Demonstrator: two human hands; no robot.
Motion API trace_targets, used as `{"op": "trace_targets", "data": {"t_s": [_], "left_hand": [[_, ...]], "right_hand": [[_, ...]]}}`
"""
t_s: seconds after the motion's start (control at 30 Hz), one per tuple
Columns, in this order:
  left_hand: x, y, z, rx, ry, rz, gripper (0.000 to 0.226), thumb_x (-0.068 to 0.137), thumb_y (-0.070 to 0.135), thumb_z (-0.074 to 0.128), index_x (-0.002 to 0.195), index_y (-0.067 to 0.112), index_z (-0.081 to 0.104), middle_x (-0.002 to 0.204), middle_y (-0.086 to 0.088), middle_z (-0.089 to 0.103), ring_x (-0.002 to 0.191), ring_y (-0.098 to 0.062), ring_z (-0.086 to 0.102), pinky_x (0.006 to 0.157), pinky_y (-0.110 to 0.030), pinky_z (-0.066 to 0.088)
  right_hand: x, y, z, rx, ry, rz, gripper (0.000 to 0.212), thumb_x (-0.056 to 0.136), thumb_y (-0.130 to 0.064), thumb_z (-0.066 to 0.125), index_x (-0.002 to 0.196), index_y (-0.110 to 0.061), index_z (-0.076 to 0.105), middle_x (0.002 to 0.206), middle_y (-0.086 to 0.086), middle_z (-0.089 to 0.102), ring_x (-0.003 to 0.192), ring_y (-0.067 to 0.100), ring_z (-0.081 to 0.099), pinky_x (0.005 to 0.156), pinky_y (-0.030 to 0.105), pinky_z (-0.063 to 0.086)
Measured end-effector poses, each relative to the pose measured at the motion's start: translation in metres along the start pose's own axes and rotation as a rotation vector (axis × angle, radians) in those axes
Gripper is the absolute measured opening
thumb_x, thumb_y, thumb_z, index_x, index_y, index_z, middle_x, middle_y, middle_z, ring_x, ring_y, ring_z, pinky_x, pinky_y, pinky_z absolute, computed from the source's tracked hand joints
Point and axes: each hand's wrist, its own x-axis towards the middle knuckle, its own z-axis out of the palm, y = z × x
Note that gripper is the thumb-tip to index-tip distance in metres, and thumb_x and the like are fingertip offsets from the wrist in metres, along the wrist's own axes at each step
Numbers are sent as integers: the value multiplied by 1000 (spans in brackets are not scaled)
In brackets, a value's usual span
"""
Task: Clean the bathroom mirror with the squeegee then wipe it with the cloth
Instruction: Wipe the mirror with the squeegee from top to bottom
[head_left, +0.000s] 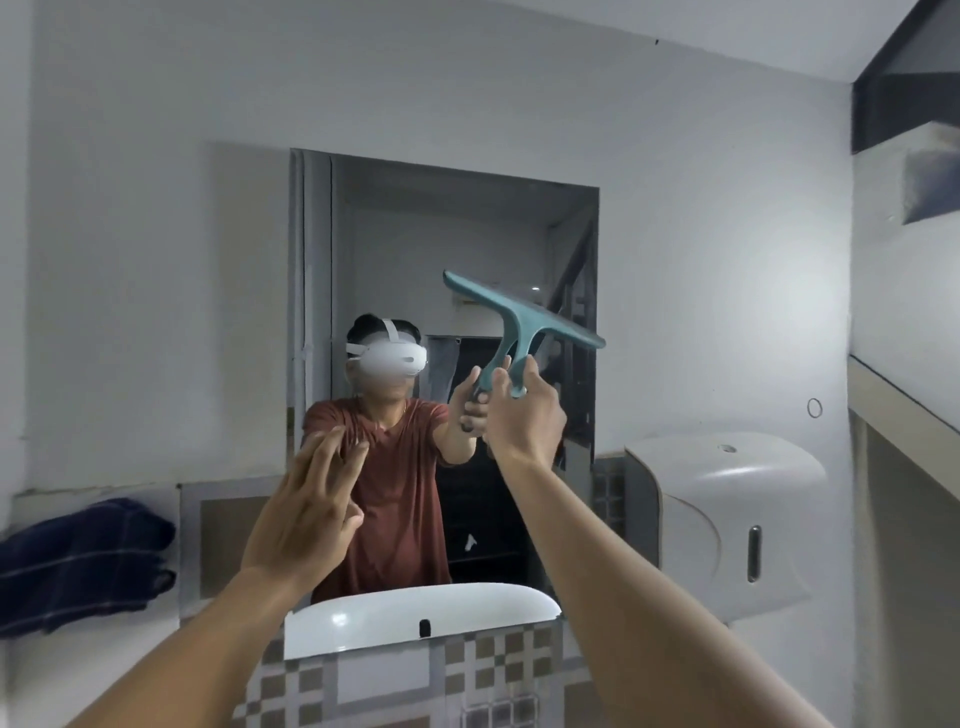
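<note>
The bathroom mirror (457, 228) hangs on the wall straight ahead, showing my reflection. My right hand (524, 421) grips the handle of a teal squeegee (519, 317), its blade tilted down to the right in front of the mirror's right half. My left hand (306, 514) is raised before the mirror's lower left corner, fingers spread, holding nothing. A dark blue checked cloth (83, 561) lies folded on a ledge at the far left.
A white basin (363, 613) sits below the mirror above checked tiles. A white paper dispenser (727, 519) is mounted on the wall to the right. A side wall with a ledge (904, 410) closes in at far right.
</note>
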Motion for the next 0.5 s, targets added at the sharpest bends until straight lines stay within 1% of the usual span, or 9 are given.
{"op": "trace_targets", "data": {"t_s": [0.07,0.13,0.2,0.27,0.33,0.4,0.47,0.5], "left_hand": [[-2,1,-1,12,5,0,95,68,28,91,148,6,47,148,-25,41,138,-42,42,103,-52,53],[-4,0,-3,23,5,4,96,65,30,93,147,6,49,147,-24,43,137,-41,44,102,-50,53],[-6,-2,-4,31,10,7,97,63,31,93,147,6,50,146,-23,44,136,-39,43,100,-47,54],[-8,-5,-4,43,21,18,96,63,29,93,147,7,50,146,-23,45,137,-36,38,99,-45,54],[-9,-6,-3,45,26,20,95,62,26,93,145,6,52,146,-23,47,137,-35,35,96,-44,55],[-9,-7,-3,39,17,12,95,62,25,93,145,7,52,147,-22,47,138,-35,37,93,-43,56],[-11,-7,-2,29,5,4,94,65,26,92,147,8,49,151,-21,44,141,-37,40,97,-42,54],[-12,-7,-1,31,5,3,94,67,27,91,148,8,48,152,-21,43,141,-37,40,101,-42,51]], "right_hand": [[-10,-3,16,90,-11,59,32,100,-39,55,128,-24,62,81,-15,65,87,14,69,85,37,57],[-15,-6,30,154,-9,92,37,100,-40,55,131,-22,61,80,-14,66,82,12,69,87,40,59],[-21,-11,39,196,-5,124,42,100,-39,56,137,-18,58,75,-14,65,74,6,67,83,35,59],[-25,-15,45,214,-13,140,45,101,-39,57,140,-17,57,72,-14,64,71,4,66,83,32,58],[-33,-19,54,230,-37,156,48,100,-41,58,143,-21,54,79,-12,68,77,9,70,85,35,59],[-40,-21,66,213,-49,160,54,98,-47,57,148,-29,49,83,-10,72,87,16,72,89,45,59],[-46,-20,77,169,-45,122,59,95,-55,55,148,-32,44,79,-12,71,91,20,72,91,54,55],[-47,-18,82,152,-43,107,60,93,-58,54,147,-33,44,77,-12,70,91,21,72,91,56,54]]}}
